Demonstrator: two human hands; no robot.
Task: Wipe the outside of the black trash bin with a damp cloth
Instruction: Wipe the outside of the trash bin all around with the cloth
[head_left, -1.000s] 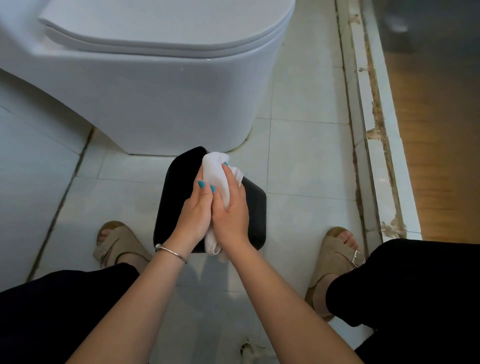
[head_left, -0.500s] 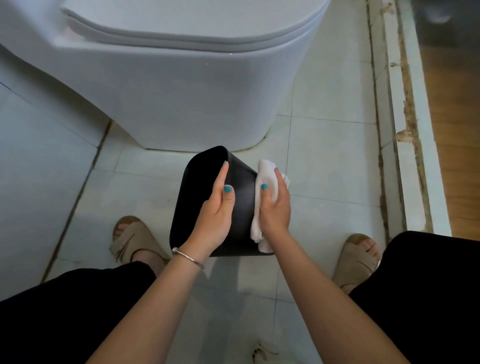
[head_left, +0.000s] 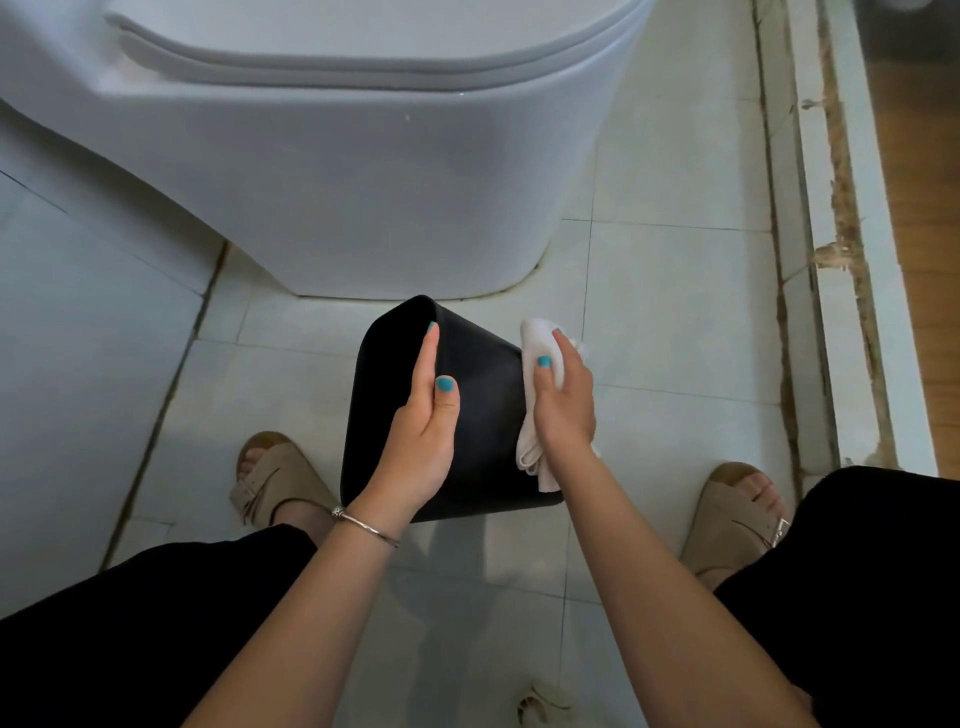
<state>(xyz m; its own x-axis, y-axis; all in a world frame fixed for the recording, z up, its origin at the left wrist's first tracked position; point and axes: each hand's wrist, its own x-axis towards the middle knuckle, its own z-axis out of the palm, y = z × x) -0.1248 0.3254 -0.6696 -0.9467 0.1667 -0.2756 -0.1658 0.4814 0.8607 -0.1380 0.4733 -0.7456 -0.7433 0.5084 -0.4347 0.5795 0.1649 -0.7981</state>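
Observation:
The black trash bin (head_left: 483, 415) rests on the tiled floor between my feet, just in front of the toilet. My left hand (head_left: 423, 431) grips the bin's top face, fingers stretched along it and thumb across. My right hand (head_left: 563, 402) presses a white cloth (head_left: 535, 353) flat against the bin's right side. Part of the cloth hangs below my palm; the bin's right face is hidden behind it.
A white toilet (head_left: 363, 156) stands directly beyond the bin. A raised, worn door sill (head_left: 841, 234) runs along the right, with wood flooring past it. My sandalled feet (head_left: 275, 483) flank the bin. A small scrap (head_left: 535, 704) lies on the tiles near me.
Both hands held the cloth together on top of the bin a second ago. Now they have separated: the left stays on the top face, the right has carried the cloth to the right side.

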